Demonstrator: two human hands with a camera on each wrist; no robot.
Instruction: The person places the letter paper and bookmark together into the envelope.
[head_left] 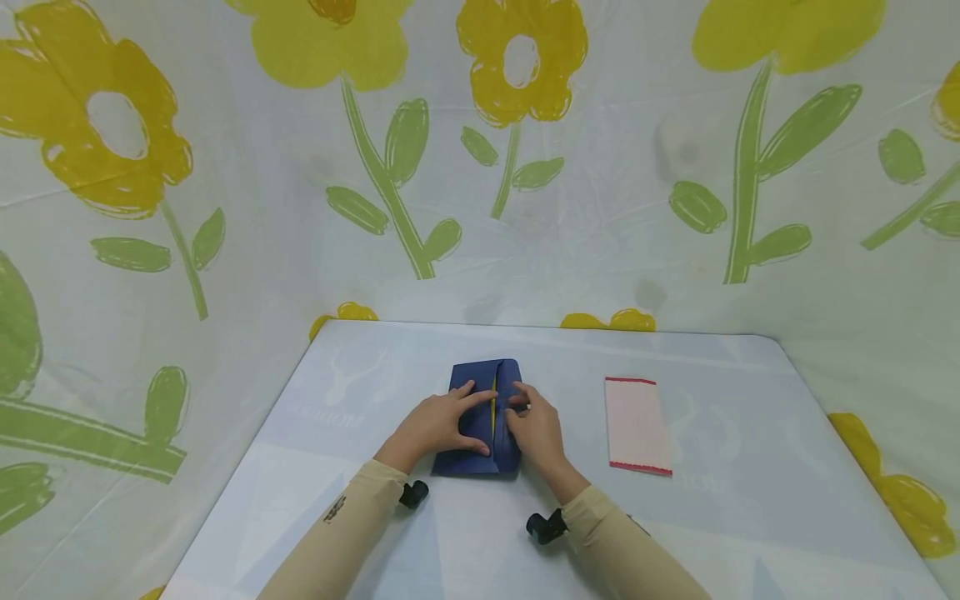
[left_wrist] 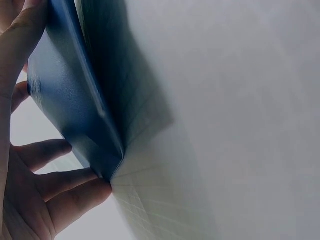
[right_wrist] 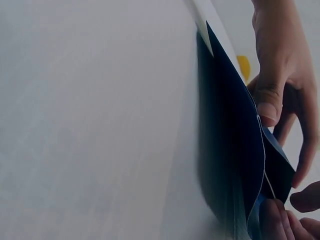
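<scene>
Two hands (head_left: 444,422) (head_left: 538,429) on envelope (head_left: 476,423), faint tabletop lettering (head_left: 333,417).

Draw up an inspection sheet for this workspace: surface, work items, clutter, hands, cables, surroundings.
Surface: pale table, faintly printed.
Work items: dark blue envelope; a yellow strip shows beside its flap.
Clutter: pale pink slip with red ends, lying right of the envelope, apart from both hands.
Hands: left hand, fingers spread on the envelope; right hand, fingers bent at the flap.
Cables: nothing seen.
Surroundings: flowered cloth behind and beside the table.
</scene>
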